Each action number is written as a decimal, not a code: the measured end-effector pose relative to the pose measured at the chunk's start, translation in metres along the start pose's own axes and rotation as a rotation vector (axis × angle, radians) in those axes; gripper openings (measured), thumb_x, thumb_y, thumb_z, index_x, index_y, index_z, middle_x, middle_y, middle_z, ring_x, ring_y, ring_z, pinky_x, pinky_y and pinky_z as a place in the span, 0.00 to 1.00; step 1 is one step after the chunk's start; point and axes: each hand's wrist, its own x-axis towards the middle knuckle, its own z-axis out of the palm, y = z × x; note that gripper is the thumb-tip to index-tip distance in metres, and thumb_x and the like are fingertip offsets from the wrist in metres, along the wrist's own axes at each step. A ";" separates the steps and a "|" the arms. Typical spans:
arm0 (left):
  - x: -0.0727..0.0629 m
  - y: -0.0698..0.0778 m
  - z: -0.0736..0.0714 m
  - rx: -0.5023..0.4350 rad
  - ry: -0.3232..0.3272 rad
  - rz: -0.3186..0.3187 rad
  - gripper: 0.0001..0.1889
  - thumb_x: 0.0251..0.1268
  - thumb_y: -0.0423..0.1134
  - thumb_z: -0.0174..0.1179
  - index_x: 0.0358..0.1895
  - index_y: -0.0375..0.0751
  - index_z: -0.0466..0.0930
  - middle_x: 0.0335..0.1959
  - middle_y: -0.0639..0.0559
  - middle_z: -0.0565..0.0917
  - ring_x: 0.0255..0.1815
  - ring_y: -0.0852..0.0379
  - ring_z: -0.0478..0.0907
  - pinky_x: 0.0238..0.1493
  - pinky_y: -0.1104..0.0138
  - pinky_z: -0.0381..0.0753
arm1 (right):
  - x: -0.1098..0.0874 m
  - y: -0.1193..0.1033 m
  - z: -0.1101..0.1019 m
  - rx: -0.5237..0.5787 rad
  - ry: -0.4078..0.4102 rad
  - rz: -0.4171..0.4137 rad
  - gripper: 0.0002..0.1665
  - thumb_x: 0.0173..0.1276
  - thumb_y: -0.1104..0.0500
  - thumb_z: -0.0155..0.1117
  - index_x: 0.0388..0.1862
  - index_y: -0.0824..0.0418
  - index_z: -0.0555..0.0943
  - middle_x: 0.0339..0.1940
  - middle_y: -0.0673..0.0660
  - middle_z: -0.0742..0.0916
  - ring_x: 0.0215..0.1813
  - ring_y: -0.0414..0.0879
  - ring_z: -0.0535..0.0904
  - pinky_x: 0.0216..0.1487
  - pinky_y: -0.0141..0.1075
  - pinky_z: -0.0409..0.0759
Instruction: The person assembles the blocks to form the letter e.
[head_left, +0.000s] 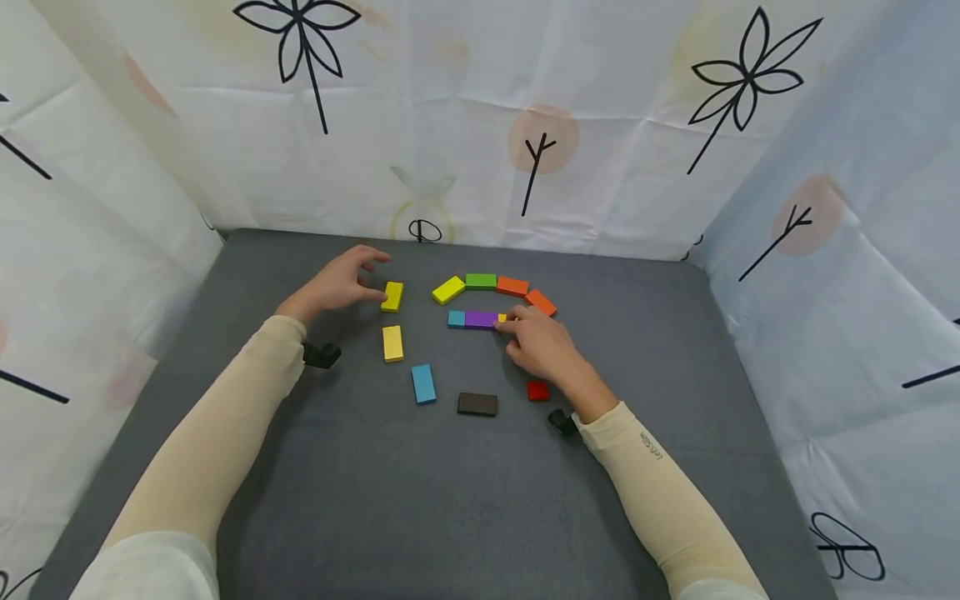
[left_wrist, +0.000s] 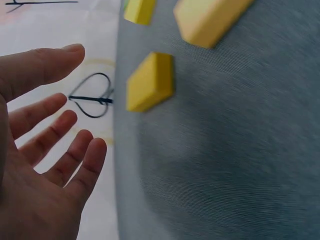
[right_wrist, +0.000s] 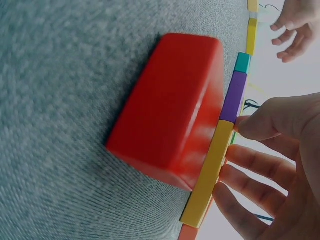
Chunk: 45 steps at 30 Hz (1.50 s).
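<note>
My right hand [head_left: 538, 340] reaches over the middle row, with thumb and fingertips right at a long yellow block [right_wrist: 209, 172]; its fingers are spread and nearly straight. That block lies end to end with a purple block [head_left: 480, 320] and a small teal block [head_left: 456, 319]. My left hand [head_left: 341, 283] has its fingers spread, palm empty in the left wrist view. Its thumb is close beside a tilted yellow block [head_left: 392, 297]. Below the right hand sits a red block [head_left: 537, 391], large in the right wrist view.
An arc of a yellow [head_left: 448, 290], a green [head_left: 481, 282] and two orange blocks [head_left: 512, 287] lies at the back. A pale yellow block [head_left: 393, 343], a blue block [head_left: 423, 384] and a dark brown block [head_left: 477, 404] are nearer. Patterned cloth [head_left: 480, 125] surrounds the grey table [head_left: 390, 500].
</note>
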 end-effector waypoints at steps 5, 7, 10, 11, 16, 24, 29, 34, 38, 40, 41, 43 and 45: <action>0.001 -0.013 0.013 0.010 -0.036 0.007 0.38 0.71 0.31 0.73 0.81 0.31 0.67 0.80 0.33 0.63 0.73 0.31 0.68 0.67 0.39 0.76 | -0.001 0.000 0.001 -0.007 0.002 -0.002 0.25 0.80 0.62 0.63 0.73 0.55 0.84 0.69 0.57 0.82 0.62 0.53 0.77 0.41 0.43 0.79; 0.002 -0.016 0.017 0.009 -0.043 -0.006 0.39 0.70 0.30 0.73 0.81 0.32 0.67 0.80 0.33 0.63 0.74 0.32 0.68 0.67 0.40 0.75 | -0.001 0.000 0.001 -0.007 0.005 -0.002 0.25 0.80 0.62 0.63 0.73 0.55 0.84 0.69 0.57 0.82 0.62 0.53 0.77 0.41 0.43 0.79; 0.002 -0.019 0.021 0.018 -0.043 -0.029 0.38 0.70 0.30 0.73 0.81 0.33 0.67 0.80 0.34 0.64 0.74 0.33 0.69 0.67 0.40 0.75 | -0.001 0.000 0.002 -0.002 0.009 0.000 0.25 0.80 0.62 0.63 0.73 0.55 0.84 0.69 0.57 0.82 0.62 0.52 0.77 0.41 0.43 0.79; 0.003 -0.019 0.022 0.021 -0.043 -0.035 0.38 0.70 0.30 0.73 0.81 0.33 0.67 0.80 0.34 0.64 0.74 0.33 0.69 0.67 0.40 0.75 | -0.001 0.000 0.002 0.001 0.009 0.001 0.25 0.80 0.62 0.63 0.73 0.55 0.84 0.69 0.57 0.82 0.62 0.52 0.77 0.41 0.43 0.79; 0.005 -0.020 0.024 0.039 -0.053 -0.044 0.38 0.71 0.31 0.73 0.81 0.33 0.67 0.79 0.33 0.64 0.73 0.33 0.70 0.67 0.40 0.75 | 0.000 0.000 0.002 -0.001 0.007 0.004 0.25 0.80 0.62 0.63 0.74 0.55 0.84 0.69 0.57 0.82 0.63 0.52 0.77 0.44 0.44 0.80; 0.010 -0.022 0.029 0.075 -0.058 -0.036 0.36 0.71 0.29 0.72 0.79 0.32 0.69 0.77 0.33 0.67 0.69 0.34 0.71 0.66 0.41 0.73 | 0.000 0.000 0.001 -0.013 0.007 0.005 0.26 0.80 0.62 0.64 0.74 0.54 0.84 0.69 0.56 0.81 0.64 0.52 0.76 0.44 0.43 0.80; 0.012 -0.022 0.031 0.103 -0.070 -0.044 0.35 0.71 0.28 0.70 0.79 0.31 0.70 0.76 0.33 0.68 0.68 0.34 0.71 0.67 0.41 0.73 | 0.000 -0.001 0.002 -0.012 0.005 0.004 0.26 0.79 0.62 0.63 0.74 0.54 0.84 0.69 0.56 0.82 0.63 0.52 0.77 0.44 0.43 0.81; 0.014 -0.022 0.031 0.129 -0.071 -0.037 0.34 0.72 0.28 0.70 0.78 0.30 0.70 0.74 0.33 0.69 0.66 0.35 0.72 0.67 0.41 0.72 | 0.001 -0.001 0.002 -0.016 0.006 0.000 0.26 0.78 0.62 0.63 0.74 0.54 0.84 0.68 0.57 0.82 0.62 0.52 0.77 0.43 0.43 0.80; 0.012 -0.020 0.029 0.133 -0.068 -0.039 0.33 0.72 0.29 0.71 0.78 0.29 0.71 0.74 0.32 0.69 0.66 0.34 0.72 0.67 0.40 0.72 | 0.001 -0.001 0.001 -0.018 0.010 -0.002 0.26 0.78 0.62 0.64 0.74 0.54 0.84 0.68 0.56 0.82 0.62 0.52 0.77 0.42 0.43 0.80; 0.011 -0.019 0.029 0.128 -0.066 -0.046 0.34 0.72 0.29 0.71 0.78 0.29 0.71 0.74 0.32 0.68 0.66 0.34 0.71 0.67 0.40 0.72 | 0.001 -0.001 0.001 -0.016 0.009 -0.002 0.27 0.79 0.62 0.64 0.74 0.54 0.84 0.68 0.56 0.82 0.62 0.52 0.77 0.42 0.42 0.80; 0.011 -0.019 0.029 0.124 -0.065 -0.049 0.34 0.72 0.29 0.71 0.78 0.29 0.71 0.74 0.32 0.68 0.66 0.35 0.71 0.67 0.40 0.72 | 0.001 -0.001 0.001 -0.015 0.009 -0.003 0.27 0.78 0.62 0.64 0.74 0.54 0.84 0.68 0.56 0.82 0.62 0.52 0.77 0.42 0.42 0.80; 0.010 -0.018 0.029 0.116 -0.062 -0.048 0.34 0.72 0.29 0.71 0.78 0.29 0.71 0.74 0.32 0.68 0.66 0.35 0.71 0.67 0.41 0.72 | 0.000 -0.001 0.001 -0.015 0.006 -0.002 0.27 0.78 0.62 0.64 0.74 0.54 0.84 0.69 0.56 0.82 0.62 0.52 0.77 0.42 0.42 0.79; 0.011 -0.017 0.030 0.109 -0.058 -0.042 0.33 0.72 0.30 0.71 0.78 0.30 0.71 0.73 0.33 0.69 0.66 0.35 0.71 0.67 0.41 0.73 | 0.000 -0.001 0.001 -0.012 0.003 0.000 0.27 0.78 0.62 0.64 0.74 0.54 0.84 0.69 0.56 0.82 0.62 0.52 0.77 0.41 0.42 0.79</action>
